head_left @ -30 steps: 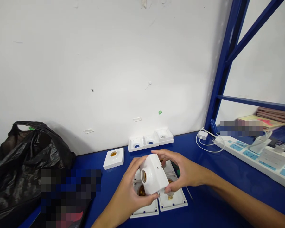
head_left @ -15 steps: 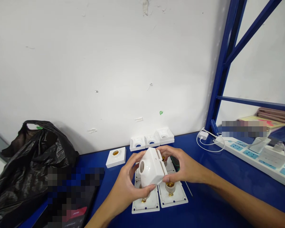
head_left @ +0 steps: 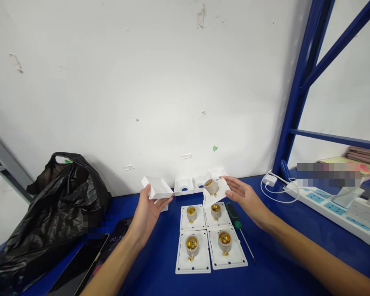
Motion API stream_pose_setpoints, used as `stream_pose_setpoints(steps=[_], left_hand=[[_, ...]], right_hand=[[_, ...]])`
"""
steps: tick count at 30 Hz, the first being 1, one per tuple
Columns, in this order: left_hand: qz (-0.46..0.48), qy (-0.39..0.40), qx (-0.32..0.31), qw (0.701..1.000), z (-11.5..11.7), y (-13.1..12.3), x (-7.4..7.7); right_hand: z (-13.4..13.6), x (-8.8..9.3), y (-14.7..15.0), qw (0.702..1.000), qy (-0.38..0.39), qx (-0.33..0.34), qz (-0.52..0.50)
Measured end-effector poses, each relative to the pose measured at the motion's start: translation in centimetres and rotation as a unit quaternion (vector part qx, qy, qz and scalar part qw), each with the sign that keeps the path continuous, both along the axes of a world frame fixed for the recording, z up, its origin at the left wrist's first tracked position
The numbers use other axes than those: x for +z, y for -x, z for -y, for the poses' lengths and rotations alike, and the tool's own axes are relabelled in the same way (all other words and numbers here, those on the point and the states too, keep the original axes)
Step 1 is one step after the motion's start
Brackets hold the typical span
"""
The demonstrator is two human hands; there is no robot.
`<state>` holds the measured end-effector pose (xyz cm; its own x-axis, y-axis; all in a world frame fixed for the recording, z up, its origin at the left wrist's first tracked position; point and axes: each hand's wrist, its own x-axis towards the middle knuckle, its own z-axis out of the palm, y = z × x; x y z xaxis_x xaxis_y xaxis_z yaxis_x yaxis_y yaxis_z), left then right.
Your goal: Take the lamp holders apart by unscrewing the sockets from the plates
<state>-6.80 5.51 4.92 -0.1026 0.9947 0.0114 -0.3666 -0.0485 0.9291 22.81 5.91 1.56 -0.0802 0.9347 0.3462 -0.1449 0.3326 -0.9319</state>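
Observation:
My left hand (head_left: 147, 211) holds a white square socket cover (head_left: 157, 188) above the blue table (head_left: 274, 267), fingers closed on its underside. My right hand (head_left: 244, 197) holds a white base plate with a brass lamp socket (head_left: 213, 188) standing on it, just above the table. Below them, several base plates with brass sockets (head_left: 209, 238) lie in a square block. Along the wall sits a row of empty white covers (head_left: 193, 184).
A black plastic bag (head_left: 46, 209) fills the left side. A green-handled screwdriver (head_left: 239, 228) lies right of the plates. A white power strip (head_left: 336, 209) with chargers and cables sits at the right by a blue shelf frame (head_left: 299, 86). A dark device (head_left: 89, 263) lies near the front left.
The socket unit held by both hands has come apart: the left hand moved left with the cover, the right hand moved right and back with the base. The view also shifted.

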Motion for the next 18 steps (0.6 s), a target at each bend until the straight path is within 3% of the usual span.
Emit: stream_pose_setpoints(steps=[7,18], left_hand=[[-0.089,0.092,-0.064,0.99,-4.8,0.2,1.3],[-0.279,0.106,-0.074,0.952,-9.0,-3.6,-0.2]], right_hand=[[-0.6,-0.1,-0.2,0.999,0.023,-0.023,-0.017],[-1.1,0.1,-0.2,0.996,0.044,-0.054,-0.053]])
